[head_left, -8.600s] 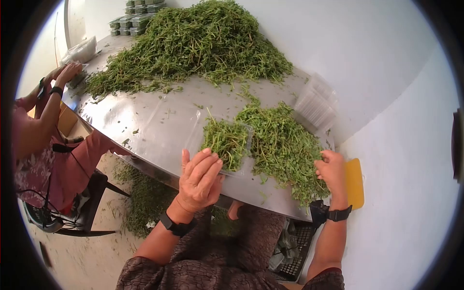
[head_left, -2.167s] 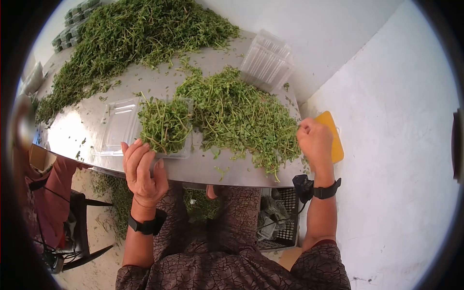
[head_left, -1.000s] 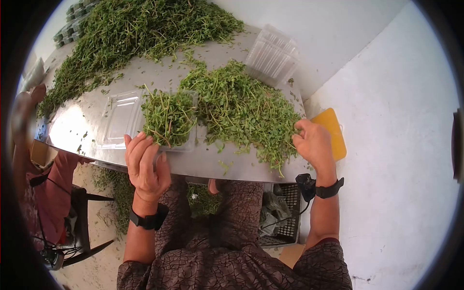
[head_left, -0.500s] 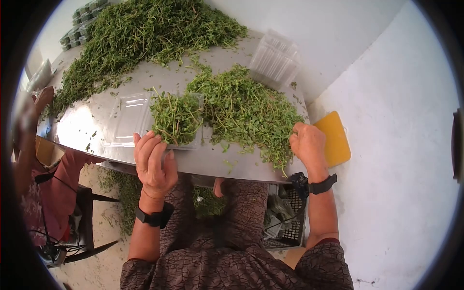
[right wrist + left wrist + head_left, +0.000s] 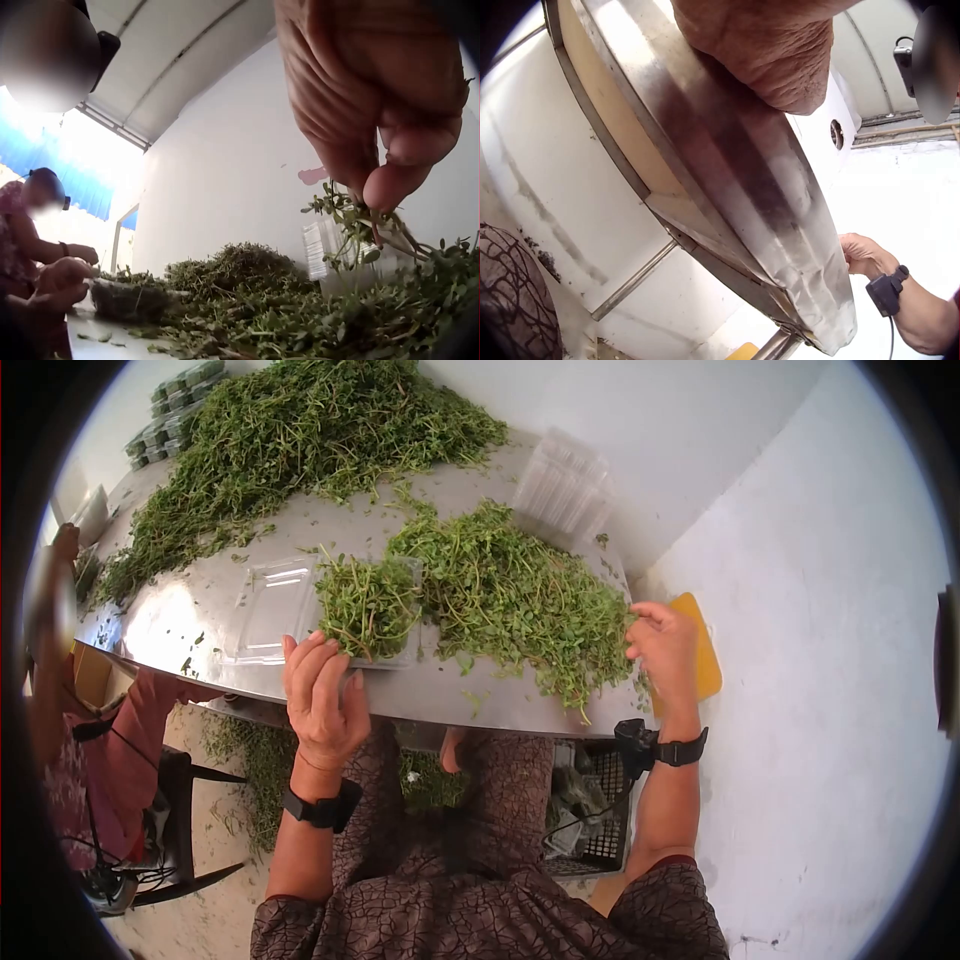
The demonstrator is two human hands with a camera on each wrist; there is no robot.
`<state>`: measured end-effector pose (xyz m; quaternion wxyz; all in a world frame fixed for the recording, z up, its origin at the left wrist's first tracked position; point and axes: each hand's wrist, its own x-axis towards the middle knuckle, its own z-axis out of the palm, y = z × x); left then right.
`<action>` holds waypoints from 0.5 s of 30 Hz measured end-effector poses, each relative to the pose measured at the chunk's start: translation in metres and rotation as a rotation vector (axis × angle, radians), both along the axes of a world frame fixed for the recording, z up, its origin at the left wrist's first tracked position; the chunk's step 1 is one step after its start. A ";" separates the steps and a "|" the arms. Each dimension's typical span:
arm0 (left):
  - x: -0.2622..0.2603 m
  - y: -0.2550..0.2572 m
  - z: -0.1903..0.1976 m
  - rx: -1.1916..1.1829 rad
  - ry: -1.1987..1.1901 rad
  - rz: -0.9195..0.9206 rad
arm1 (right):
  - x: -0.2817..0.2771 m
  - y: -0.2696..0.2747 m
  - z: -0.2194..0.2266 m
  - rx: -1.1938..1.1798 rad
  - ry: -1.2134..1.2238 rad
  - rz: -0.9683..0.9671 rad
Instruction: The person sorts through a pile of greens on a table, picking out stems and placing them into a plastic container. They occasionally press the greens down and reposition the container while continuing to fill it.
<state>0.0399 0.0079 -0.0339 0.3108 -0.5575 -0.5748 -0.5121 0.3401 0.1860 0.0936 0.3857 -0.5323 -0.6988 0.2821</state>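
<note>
Green leafy stems fill one half of a clear hinged container [image 5: 368, 610], whose bare lid [image 5: 272, 612] lies spread flat to its left. The left hand [image 5: 325, 700] rests its fairly straight fingertips at the container's front edge; the left wrist view shows only part of that hand [image 5: 772, 52] above the table edge. At the right end of a low heap of stems [image 5: 520, 600] is the right hand [image 5: 668, 655]. In the right wrist view the right hand [image 5: 375, 127] pinches a small sprig [image 5: 349, 225] between thumb and fingers, just above the heap.
A large pile of greens [image 5: 320, 430] covers the back of the steel table [image 5: 310, 525]. Nested clear containers [image 5: 562, 490] lean by the wall, with packed boxes [image 5: 172, 420] at back left. A yellow board [image 5: 705, 660] stands beyond the right hand. Another person [image 5: 105, 770] sits at left.
The right hand has moved a little to the right, its fingers looser than before. The left hand stays at the container's edge. At far left, the other person's hand has shifted.
</note>
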 end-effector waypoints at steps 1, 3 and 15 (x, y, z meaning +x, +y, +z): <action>0.000 0.000 0.000 0.002 -0.004 -0.006 | -0.001 -0.001 0.003 -0.023 0.076 -0.016; 0.001 0.000 0.000 0.007 -0.008 -0.010 | -0.002 0.001 0.008 -0.050 0.079 0.008; 0.002 0.002 0.001 0.019 -0.029 -0.056 | -0.061 -0.036 0.044 -0.073 0.331 0.203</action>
